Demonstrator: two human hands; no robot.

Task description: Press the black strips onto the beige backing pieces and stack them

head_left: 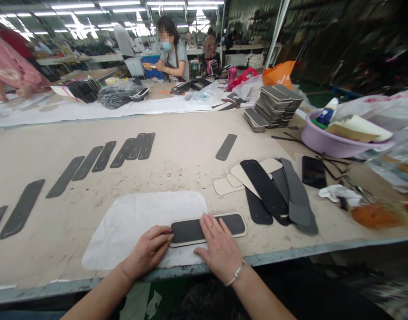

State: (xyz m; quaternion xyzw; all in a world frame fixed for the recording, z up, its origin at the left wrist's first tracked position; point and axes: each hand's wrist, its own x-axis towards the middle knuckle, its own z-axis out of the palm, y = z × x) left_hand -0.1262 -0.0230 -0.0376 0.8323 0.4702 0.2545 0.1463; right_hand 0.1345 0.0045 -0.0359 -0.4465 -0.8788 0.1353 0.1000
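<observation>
A long dark grey strip with rounded corners and a cream border (pixel 187 231) lies near the table's front edge, partly over a white sheet (pixel 130 226). My left hand (pixel 150 249) pinches the strip's left end between thumb and fingers. Flat on the strip's middle rests my right hand (pixel 220 246), its fingers stretched out and the thumb apart. A bracelet circles the right wrist. To the right lies a loose pile of black, grey and cream strips (pixel 264 186).
Several dark strips (pixel 88 163) run in a slanting row at the left. Behind are stacked grey pieces (pixel 273 106), and at right a purple basin (pixel 340 142) and a phone (pixel 313 172). A masked person (pixel 173 53) works across the tables.
</observation>
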